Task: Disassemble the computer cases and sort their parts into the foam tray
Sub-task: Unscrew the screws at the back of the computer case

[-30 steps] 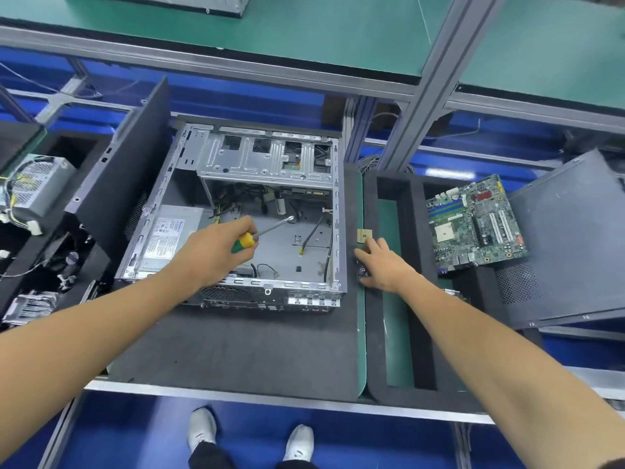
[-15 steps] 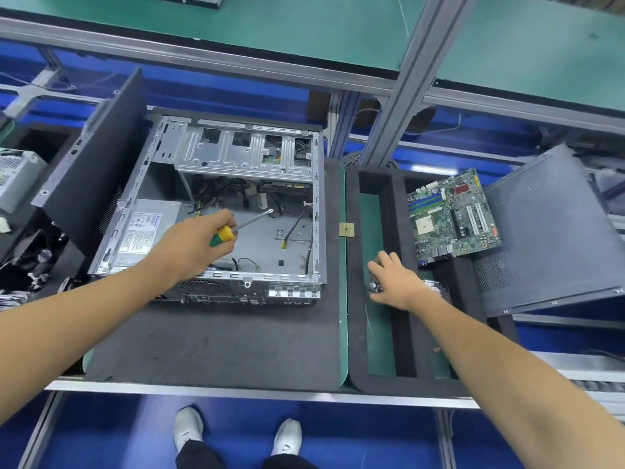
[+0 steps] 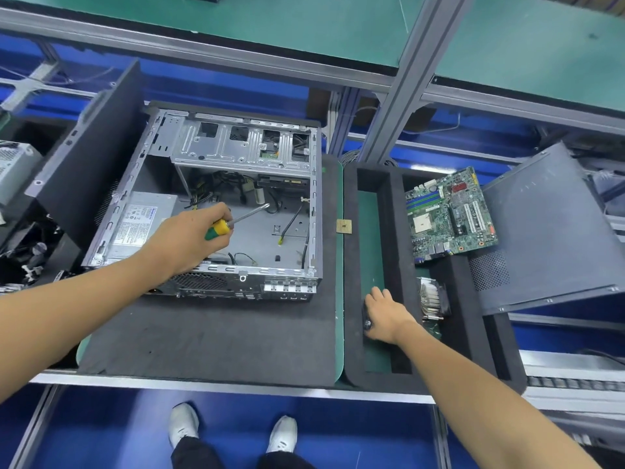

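Observation:
An open silver computer case [image 3: 216, 204] lies on a dark mat, with a power supply [image 3: 142, 221] and loose cables inside. My left hand [image 3: 189, 238] grips a yellow-green screwdriver [image 3: 233, 223] over the case floor, tip pointing right. My right hand [image 3: 385, 316] reaches down into the narrow left slot of the black foam tray [image 3: 351, 258] and holds a small dark part [image 3: 368, 322]. A green motherboard [image 3: 449, 214] lies on the tray further back. A heatsink [image 3: 433, 299] sits in a tray slot beside my right hand. A small gold CPU chip [image 3: 344, 226] rests on the mat edge.
A black side panel [image 3: 91, 160] leans left of the case. Another grey panel [image 3: 551, 231] leans at the right of the tray. Removed parts, including a power supply [image 3: 13, 170], sit at far left. An aluminium frame post [image 3: 402, 82] rises behind the tray.
My right hand moved from beside the CPU chip toward me and down into the tray slot. The left hand with the screwdriver stayed over the case.

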A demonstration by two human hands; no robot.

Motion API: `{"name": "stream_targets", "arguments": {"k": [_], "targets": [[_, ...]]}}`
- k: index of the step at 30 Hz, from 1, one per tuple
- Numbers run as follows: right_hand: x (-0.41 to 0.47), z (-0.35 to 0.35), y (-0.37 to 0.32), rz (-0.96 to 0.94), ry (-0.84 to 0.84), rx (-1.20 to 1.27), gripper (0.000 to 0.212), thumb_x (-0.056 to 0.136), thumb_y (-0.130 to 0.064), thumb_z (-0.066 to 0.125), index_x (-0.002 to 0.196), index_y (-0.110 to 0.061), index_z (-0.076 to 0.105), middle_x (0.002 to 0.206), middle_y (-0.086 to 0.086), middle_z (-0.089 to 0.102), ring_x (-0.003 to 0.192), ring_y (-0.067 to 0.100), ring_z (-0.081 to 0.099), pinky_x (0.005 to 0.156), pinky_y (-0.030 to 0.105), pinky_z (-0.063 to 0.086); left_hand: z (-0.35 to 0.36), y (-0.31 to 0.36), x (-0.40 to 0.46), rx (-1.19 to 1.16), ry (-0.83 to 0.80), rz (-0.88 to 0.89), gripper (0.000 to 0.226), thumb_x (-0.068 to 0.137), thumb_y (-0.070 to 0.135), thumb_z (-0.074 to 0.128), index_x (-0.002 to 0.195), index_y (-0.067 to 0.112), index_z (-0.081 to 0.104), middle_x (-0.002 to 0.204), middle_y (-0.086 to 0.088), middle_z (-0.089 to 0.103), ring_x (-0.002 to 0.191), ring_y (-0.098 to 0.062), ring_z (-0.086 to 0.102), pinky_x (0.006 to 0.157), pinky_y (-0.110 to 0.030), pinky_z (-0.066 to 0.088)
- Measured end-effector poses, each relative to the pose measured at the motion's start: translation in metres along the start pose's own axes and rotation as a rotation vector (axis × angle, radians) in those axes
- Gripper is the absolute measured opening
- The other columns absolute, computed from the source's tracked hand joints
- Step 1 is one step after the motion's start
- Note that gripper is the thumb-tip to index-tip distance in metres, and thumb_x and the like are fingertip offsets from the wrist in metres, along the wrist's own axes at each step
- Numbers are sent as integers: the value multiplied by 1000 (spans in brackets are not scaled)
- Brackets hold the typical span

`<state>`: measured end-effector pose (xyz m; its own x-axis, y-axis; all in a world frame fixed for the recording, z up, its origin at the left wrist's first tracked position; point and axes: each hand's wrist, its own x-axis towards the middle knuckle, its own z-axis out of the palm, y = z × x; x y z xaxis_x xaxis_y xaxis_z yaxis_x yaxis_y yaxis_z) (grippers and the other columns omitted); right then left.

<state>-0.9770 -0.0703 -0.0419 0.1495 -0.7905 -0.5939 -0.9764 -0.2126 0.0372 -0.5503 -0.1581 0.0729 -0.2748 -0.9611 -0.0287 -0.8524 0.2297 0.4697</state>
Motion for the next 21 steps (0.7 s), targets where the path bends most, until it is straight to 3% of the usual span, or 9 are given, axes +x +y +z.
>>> {"name": "stream_targets", "arguments": {"k": [5, 11, 17, 21], "targets": [[-4, 22, -7, -26, -82, -24, 65, 85, -36, 69, 137, -8, 42, 132, 10, 38, 122, 31, 39, 87, 48, 54, 1, 1, 0, 2, 12, 3, 17, 95, 44, 62, 94, 46, 45, 74, 15, 60, 62, -12, 57, 53, -28, 41], [-6, 38, -13, -43, -98, 4, 73, 86, -33, 68, 147, -10, 34, 140, 10, 34, 126, 32, 36, 91, 50, 53, 2, -3, 1, 7, 32, 7, 22, 95, 44, 63, 94, 51, 42, 78, 19, 61, 64, -5, 56, 54, -26, 40], [-9, 37, -11, -98, -110, -12, 76, 85, -42, 66, 150, -19, 33, 142, 6, 33, 125, 29, 38, 89, 45, 52, 3, -4, 1, 11, 39, 0, 22, 94, 42, 65, 96, 49, 44, 78, 21, 61, 64, -4, 57, 53, -26, 41], [-10, 27, -6, -126, -145, 11, 69, 82, -39, 68, 142, -19, 40, 131, 6, 44, 121, 28, 46, 91, 41, 49, 3, -5, 1, 22, 37, -6, 25, 93, 41, 66, 96, 51, 44, 78, 20, 61, 63, -5, 56, 53, -26, 41]]}}
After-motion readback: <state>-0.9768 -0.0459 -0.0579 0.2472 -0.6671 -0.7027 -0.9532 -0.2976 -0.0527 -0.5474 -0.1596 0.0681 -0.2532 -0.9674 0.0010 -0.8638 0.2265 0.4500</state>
